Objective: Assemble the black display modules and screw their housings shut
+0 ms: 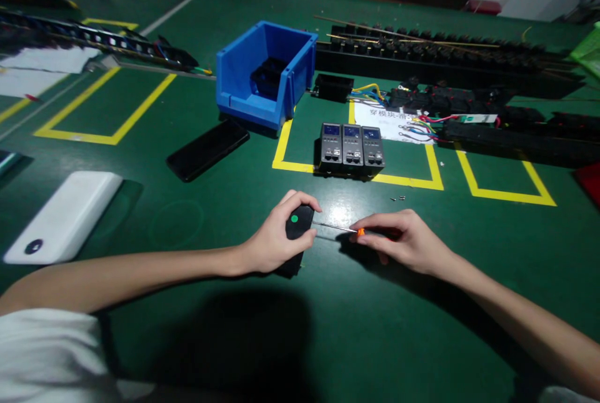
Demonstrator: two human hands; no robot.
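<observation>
My left hand (pixel 276 237) is closed around a black module (pixel 300 222) with a round green sticker, holding it on the green table. Between the fingers of my right hand (pixel 407 240) is a screwdriver (pixel 360 232) with an orange part on its handle; most of the handle is hidden. Its thin metal shaft points left, and the tip meets the right side of the black module. A few small screws (pixel 399 198) lie beyond my right hand. Three grey-black modules (pixel 351 145) with small screens stand side by side farther back.
Behind the hands sits a blue bin (pixel 248 103) with black parts inside. A black phone (pixel 209 149) and a white power bank (pixel 65 215) lie to the left. Wired black assemblies (pixel 450 100) and long black rails (pixel 422 65) stretch across the back right. Yellow tape (pixel 300 167) marks the table.
</observation>
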